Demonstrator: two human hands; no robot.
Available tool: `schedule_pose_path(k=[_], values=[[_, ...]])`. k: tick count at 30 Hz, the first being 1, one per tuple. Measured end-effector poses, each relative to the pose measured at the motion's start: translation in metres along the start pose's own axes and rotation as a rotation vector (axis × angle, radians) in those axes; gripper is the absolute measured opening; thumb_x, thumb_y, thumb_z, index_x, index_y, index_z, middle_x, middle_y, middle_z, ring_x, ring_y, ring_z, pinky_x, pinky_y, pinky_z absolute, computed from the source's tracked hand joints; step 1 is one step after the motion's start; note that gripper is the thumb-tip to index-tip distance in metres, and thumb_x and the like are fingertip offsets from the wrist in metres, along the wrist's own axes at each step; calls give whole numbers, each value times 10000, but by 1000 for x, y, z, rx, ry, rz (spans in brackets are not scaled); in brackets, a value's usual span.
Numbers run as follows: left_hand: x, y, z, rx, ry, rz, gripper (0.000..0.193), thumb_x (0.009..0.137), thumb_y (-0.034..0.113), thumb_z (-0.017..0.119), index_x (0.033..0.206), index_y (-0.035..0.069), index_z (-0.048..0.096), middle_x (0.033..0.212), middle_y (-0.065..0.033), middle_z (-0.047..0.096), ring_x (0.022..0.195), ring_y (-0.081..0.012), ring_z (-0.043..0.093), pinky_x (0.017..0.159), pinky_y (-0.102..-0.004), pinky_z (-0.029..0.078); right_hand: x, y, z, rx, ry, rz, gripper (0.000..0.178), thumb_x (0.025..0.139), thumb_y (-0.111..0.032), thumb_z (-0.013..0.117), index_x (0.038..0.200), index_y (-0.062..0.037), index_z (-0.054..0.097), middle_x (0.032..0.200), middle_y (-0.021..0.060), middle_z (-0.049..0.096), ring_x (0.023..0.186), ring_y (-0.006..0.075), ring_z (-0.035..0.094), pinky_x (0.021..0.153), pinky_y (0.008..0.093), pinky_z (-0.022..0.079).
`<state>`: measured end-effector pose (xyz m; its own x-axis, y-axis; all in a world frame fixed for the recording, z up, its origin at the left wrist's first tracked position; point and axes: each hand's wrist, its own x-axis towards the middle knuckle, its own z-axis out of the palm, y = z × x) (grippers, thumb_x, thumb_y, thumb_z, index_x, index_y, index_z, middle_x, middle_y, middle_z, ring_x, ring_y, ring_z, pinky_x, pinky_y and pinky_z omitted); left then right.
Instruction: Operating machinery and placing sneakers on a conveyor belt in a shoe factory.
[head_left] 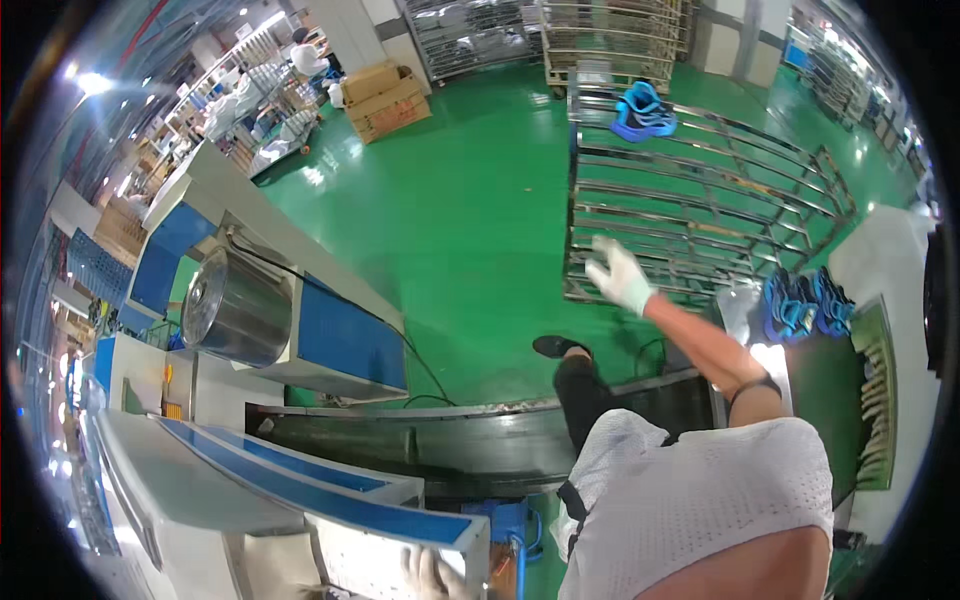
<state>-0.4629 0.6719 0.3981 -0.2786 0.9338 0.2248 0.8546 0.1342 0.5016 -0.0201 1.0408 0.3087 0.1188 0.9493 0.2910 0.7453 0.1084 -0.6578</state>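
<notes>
My right hand (622,277), in a white glove, reaches out beside the left end of a metal rod rack (700,205). Its fingers are apart and nothing shows in them. A blue and black shoe (642,112) rests on the far end of this rack. At the lower edge, my left hand (432,575) is over a brightly lit white surface (350,555) of a machine. Its gloved fingers look stretched out, though glare and the frame edge hide part of them. More blue and black shoes (790,305) stand right of my right forearm.
A dark conveyor belt (480,445) crosses in front, with my leg over it. Blue and white machine housings (350,335) with a steel drum (240,305) line the left. Cardboard boxes (385,103) and tall racks (610,40) stand farther off. A cable trails over the green floor (460,220).
</notes>
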Motion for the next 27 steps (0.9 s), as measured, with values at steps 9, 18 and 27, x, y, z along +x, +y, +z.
schedule_pose_path(k=[9, 18, 27], values=[[192, 147, 43, 375, 16, -520, 349, 981, 174, 600, 1281, -3, 621, 1236, -158, 660, 1091, -285, 634, 959, -419, 505, 344, 61, -10, -282, 469, 23, 667, 912, -182, 595, 1454, 97, 323, 1448, 310, 421, 1363, 417, 411, 1158, 408, 333], [482, 155, 286, -421, -504, -9, 364, 988, 57, 562, 1321, -86, 520, 1302, -180, 608, 1187, -235, 591, 1041, -340, 445, 339, 58, -55, -175, 188, 102, 599, 925, -88, 475, 1457, 97, 271, 1517, 348, 250, 1382, 458, 376, 1035, 429, 476], [477, -33, 450, -470, -861, -353, 268, 943, 27, 631, 1198, -55, 613, 1109, -95, 683, 965, -165, 642, 878, -308, 515, 285, 94, -116, -136, 141, 145, 810, 844, 5, 578, 1547, 31, 176, 1602, 291, 170, 1491, 393, 224, 1212, 389, 225]])
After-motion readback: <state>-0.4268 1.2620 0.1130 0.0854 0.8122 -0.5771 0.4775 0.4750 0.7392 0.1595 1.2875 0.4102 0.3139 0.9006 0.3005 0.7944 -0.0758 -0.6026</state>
